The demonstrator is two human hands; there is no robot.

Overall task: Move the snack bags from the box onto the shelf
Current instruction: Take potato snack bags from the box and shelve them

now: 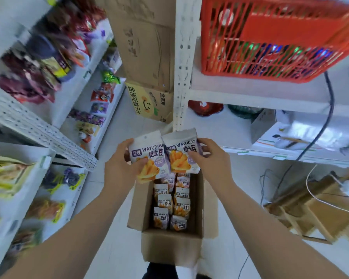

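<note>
Left bag (pixel 145 152) and right bag (pixel 180 150) held over the box (pixel 170 246), 12 o'clock end.
Each is clamped in its own grip, left hand (pixel 121 166) and right hand (pixel 210 160); more bags (pixel 171 206) are packed below. Light, puffy, slick film is judged, so edges are best pinched. Shelf (pixel 77 198) at 9 o'clock.

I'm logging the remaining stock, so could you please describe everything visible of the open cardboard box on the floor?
The cardboard box is plain brown card, open-topped, flaps folded outward. It stands upright on the pale floor between the person's forearms. Inside, white, purple and orange snack bags stand in two rows. The left hand and right hand each hold a snack bag above its far end, not touching it.
</note>
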